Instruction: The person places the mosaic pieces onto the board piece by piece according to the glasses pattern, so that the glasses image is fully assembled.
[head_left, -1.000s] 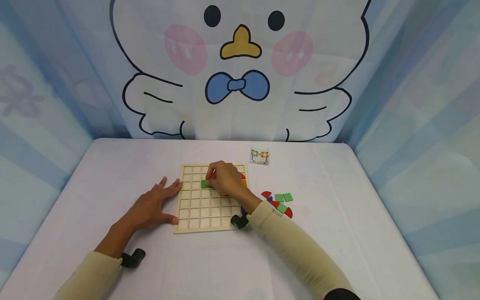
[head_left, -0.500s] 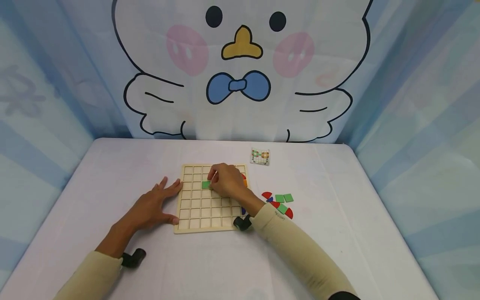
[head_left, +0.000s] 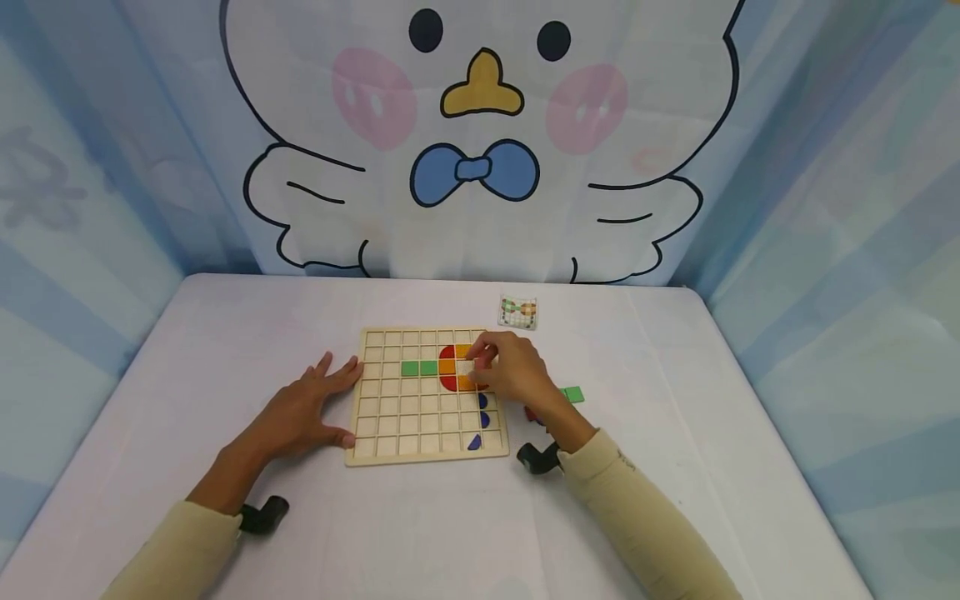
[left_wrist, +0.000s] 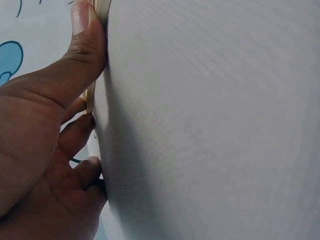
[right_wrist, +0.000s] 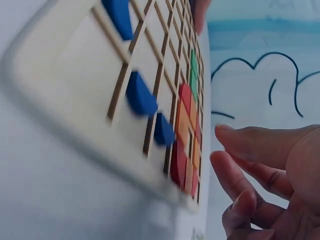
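Observation:
A wooden grid board [head_left: 378,421] lies on the table. My left hand [head_left: 300,417] has its fingers spread along the board's left edge; the thumb [left_wrist: 87,42] touches that edge in the left wrist view. Over the board's right side hovers my right hand [head_left: 513,367], thumb and forefinger apart with nothing between them in the right wrist view. Two green square tiles [head_left: 418,368] sit side by side in the grid. Right of them is a cluster of red pieces [head_left: 447,382] and orange tiles [head_left: 447,367], partly behind my right hand. Several blue pieces [head_left: 482,401] lie down the board's right side.
Loose pieces lie right of the board, among them a green tile [head_left: 573,394] and a red piece [head_left: 530,414], partly covered by my right hand and wrist. A small pattern card [head_left: 518,312] lies behind the board. A printed curtain [head_left: 480,242] hangs beyond the table's far edge.
My right hand has left the green tiles and moved right, so the second green tile and much of the red and orange cluster now show. My left hand has stayed at the board's edge.

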